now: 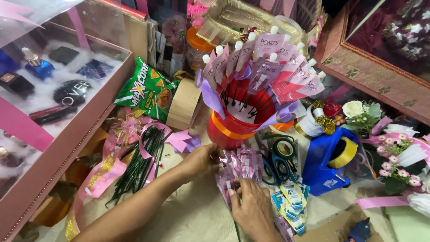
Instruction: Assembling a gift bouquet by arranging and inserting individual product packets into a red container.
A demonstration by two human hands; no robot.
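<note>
Left hand (201,162) and right hand (251,207) pinching a fan of pink sachets (239,166) just before the red bucket (233,121), likely to slip apart or nudge the crowded stick-mounted sachets (264,67) askew

Two hands work in view, the left hand (201,162) and the right hand (251,207), both on one fan of pink sachets (239,168) whose number cannot be told. One red bucket (233,130) holds about a dozen pink sachets on sticks (268,62); nearby lie one green snack bag (145,92), one blue tape dispenser (327,163), one pair of scissors (275,168) and one bundle of dark green sticks (141,163). Two tape rolls show: a brown one (183,104) and a dark green one (284,147).
</note>
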